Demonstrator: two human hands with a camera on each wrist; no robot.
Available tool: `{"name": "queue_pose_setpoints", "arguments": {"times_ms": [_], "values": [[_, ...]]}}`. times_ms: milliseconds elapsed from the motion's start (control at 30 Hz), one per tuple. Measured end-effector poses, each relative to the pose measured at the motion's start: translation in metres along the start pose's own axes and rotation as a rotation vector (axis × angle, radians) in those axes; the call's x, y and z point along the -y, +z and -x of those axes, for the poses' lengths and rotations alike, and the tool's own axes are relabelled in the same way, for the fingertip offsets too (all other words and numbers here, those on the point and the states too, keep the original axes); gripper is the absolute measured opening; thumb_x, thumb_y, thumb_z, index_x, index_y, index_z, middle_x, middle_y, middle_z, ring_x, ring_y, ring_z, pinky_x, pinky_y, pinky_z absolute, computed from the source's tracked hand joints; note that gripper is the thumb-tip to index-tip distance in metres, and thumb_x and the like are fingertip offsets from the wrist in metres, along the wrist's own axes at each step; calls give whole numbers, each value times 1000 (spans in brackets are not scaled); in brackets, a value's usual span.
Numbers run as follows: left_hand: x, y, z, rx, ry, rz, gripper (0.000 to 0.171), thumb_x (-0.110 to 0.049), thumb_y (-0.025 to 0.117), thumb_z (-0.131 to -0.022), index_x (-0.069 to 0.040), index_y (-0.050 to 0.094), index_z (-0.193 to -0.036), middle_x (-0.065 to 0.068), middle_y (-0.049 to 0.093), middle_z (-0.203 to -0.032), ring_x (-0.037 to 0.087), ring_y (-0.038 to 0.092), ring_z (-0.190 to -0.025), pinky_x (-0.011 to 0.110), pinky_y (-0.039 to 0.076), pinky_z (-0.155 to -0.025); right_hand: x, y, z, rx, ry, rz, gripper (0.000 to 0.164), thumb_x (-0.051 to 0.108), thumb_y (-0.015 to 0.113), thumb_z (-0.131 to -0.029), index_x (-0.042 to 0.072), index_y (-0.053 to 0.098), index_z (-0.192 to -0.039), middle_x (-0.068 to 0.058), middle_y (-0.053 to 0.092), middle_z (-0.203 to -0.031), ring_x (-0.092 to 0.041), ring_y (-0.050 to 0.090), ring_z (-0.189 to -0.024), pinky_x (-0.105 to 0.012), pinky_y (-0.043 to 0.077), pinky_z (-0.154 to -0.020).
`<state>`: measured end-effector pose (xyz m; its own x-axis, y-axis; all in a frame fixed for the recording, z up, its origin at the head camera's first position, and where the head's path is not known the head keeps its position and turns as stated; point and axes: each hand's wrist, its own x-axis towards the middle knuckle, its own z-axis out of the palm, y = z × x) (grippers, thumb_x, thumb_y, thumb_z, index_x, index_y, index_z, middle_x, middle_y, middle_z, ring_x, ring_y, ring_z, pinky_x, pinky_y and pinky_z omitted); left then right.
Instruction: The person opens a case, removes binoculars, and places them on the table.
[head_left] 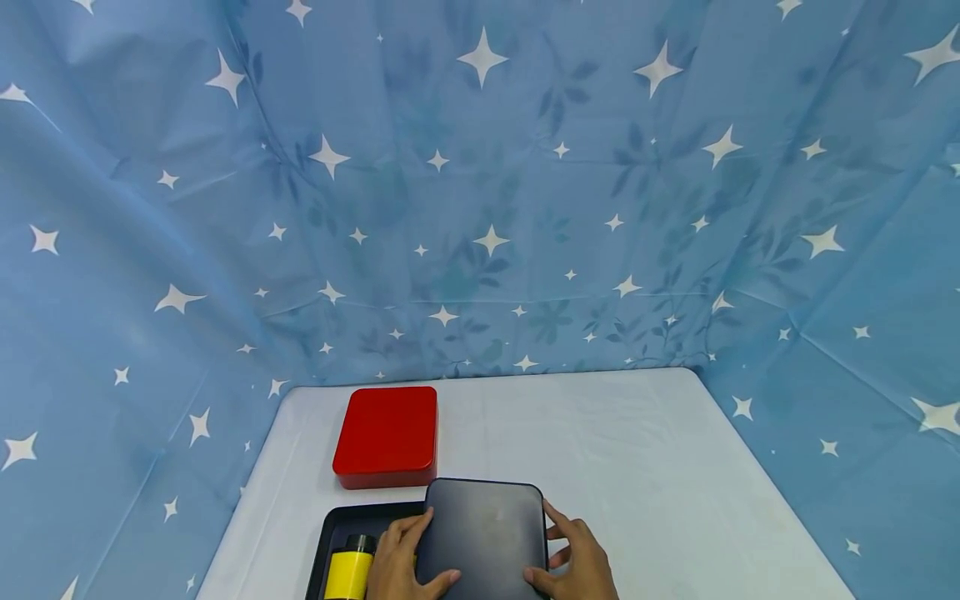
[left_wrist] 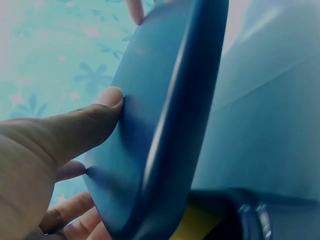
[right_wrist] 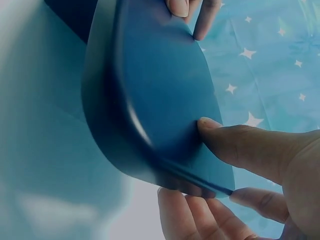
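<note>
A black square lid (head_left: 483, 533) with rounded corners is gripped by both hands at its two sides. On its left edge my left hand (head_left: 401, 560) holds it, thumb on the top face. At the right edge my right hand (head_left: 579, 560) pinches it the same way, with fingers under the rim (right_wrist: 165, 182). An open black box (head_left: 378, 510) stands at the left, partly hidden by the lid and left hand. Inside lies a yellow cylindrical container (head_left: 348, 575) with a black cap; yellow also shows beneath the lid in the left wrist view.
Behind the black box sits a red square box (head_left: 390, 433) on the white table (head_left: 615, 467). Blue star-printed curtains (head_left: 487, 208) hang around the table's back and sides.
</note>
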<state>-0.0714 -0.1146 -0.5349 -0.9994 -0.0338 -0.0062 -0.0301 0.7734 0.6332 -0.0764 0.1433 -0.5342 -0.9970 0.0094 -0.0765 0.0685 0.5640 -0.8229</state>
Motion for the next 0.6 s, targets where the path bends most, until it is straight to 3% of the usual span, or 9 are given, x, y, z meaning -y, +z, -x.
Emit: {"name": "queue_pose_setpoints", "arguments": {"times_ms": [300, 600], "values": [[-4, 13, 0, 12, 27, 32, 88, -52, 88, -66, -9, 59, -137, 14, 57, -123, 25, 53, -102, 52, 53, -87, -11, -9, 1, -11, 33, -2, 96, 19, 95, -58, 16, 54, -144, -5, 61, -104, -6, 57, -65, -21, 47, -59], [-10, 24, -1, -17, 58, 20, 85, -53, 87, -67, -10, 61, -135, 13, 58, -120, 24, 54, -101, 51, 52, -85, -19, -17, 1, -23, 29, 1, 96, 19, 95, -59, 16, 53, -144, -6, 63, -105, -8, 58, -66, -20, 48, -60]]}}
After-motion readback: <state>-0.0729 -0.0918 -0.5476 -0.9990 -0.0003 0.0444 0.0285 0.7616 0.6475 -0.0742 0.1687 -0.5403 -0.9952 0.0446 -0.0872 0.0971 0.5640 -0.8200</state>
